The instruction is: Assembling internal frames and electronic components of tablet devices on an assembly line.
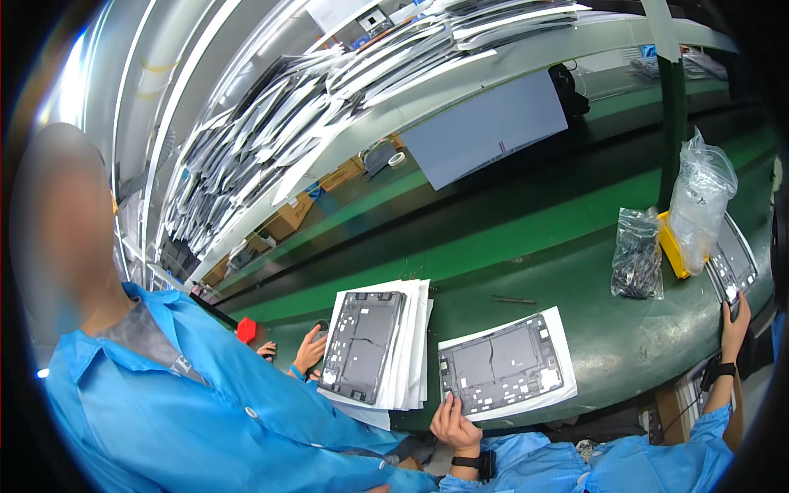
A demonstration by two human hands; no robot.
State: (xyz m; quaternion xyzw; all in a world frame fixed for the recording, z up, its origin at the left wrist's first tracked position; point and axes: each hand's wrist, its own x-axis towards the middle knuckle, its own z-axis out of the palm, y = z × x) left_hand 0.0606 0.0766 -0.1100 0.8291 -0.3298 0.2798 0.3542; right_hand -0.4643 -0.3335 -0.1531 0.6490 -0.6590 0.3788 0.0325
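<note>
My left hand (456, 425) has its fingers bent round the near left corner of a dark grey tablet housing (511, 361), which lies on a white sheet (565, 341) on the green bench. White patches and a thin dark cable show inside it. Far to the right, my right hand (735, 327) grips the near edge of a second tablet housing (731, 256), partly covered by a bag. Left of my work stands a stack of white sheets (419, 345) with another tablet housing (362, 349) on top.
A co-worker in a blue smock (222, 394) stands at the left, one hand (309, 352) beside the stack. A yellow bin (672, 246), a clear plastic bag (703, 197) and a bag of small dark parts (637, 259) sit at right. A thin dark stick (514, 300) lies behind my housing.
</note>
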